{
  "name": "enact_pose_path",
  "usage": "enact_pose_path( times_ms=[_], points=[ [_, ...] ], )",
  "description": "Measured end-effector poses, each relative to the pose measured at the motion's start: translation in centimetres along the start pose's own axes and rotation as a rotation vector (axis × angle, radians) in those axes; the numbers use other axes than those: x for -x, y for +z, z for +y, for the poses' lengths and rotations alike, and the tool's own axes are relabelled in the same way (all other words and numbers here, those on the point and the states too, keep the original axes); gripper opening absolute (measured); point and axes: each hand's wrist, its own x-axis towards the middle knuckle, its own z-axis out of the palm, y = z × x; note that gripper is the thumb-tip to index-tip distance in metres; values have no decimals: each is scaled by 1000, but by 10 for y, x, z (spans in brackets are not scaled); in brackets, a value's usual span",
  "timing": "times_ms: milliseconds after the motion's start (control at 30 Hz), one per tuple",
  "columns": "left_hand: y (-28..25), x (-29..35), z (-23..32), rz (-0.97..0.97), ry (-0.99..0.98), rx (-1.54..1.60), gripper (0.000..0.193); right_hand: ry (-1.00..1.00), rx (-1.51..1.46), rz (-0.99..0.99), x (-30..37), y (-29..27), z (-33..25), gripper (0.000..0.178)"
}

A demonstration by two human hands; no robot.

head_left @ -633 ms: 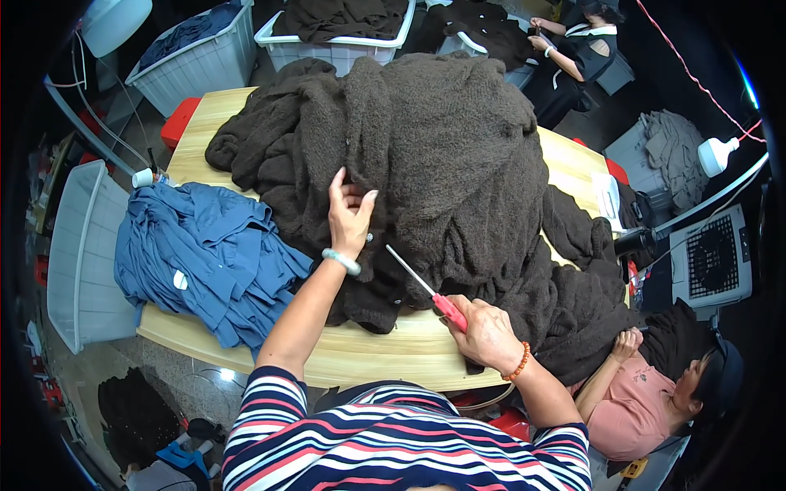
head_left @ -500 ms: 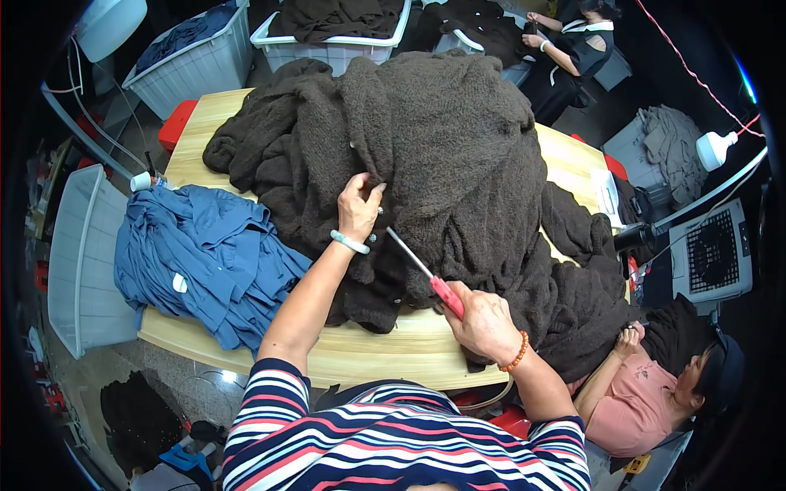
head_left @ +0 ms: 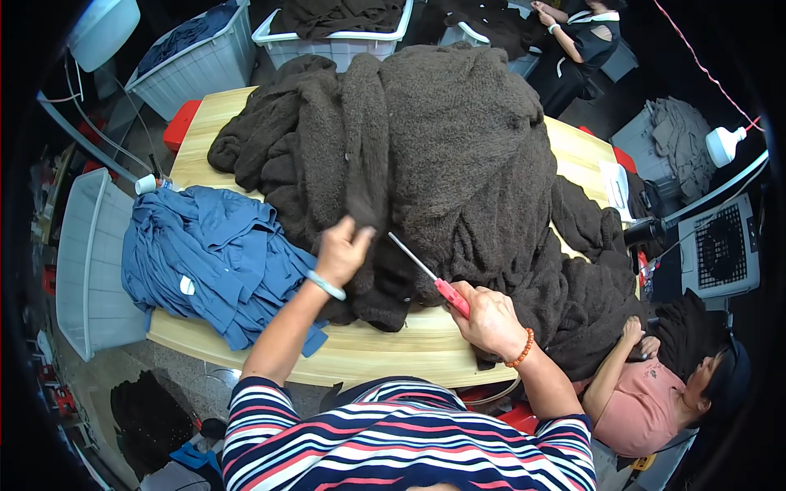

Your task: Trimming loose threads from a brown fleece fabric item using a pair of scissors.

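A large heap of dark brown knit garments (head_left: 467,139) covers the middle of the table. My left hand (head_left: 340,254), a pale bangle on its wrist, is over the heap's near left side beside a long folded strip of the knit. Motion smears its fingers, so whether they pinch the fabric cannot be told. My right hand (head_left: 490,321), with an orange bead bracelet, is closed around the handle of a red-handled tool with a thin metal shaft (head_left: 422,267). The shaft points up and left, its tip close to the knit near my left hand.
Blue garments (head_left: 205,254) lie on the left of the wooden table (head_left: 393,356). White bins (head_left: 196,69) stand behind and at the left. A person in pink (head_left: 647,401) handles dark fabric at the lower right; another in black (head_left: 585,49) is at the far right.
My left hand has moved left and down, away from where its fingers pinched the knit's edge. The red-handled tool stays in my right hand, nearly still.
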Motion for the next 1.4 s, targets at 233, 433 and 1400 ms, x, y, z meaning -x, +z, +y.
enact_pose_path(
  times_ms=[233,433,1400],
  points=[
    [-204,-19,-93,894,-117,99,27,4,15,80,1,0,9,21],
    [-248,65,-192,1133,-416,-430,45,27,-13,-2,0,10,14,25],
    [-54,15,-107,115,-398,1050,9,-218,-21,-60,-84,39,-43,23]
  ],
)
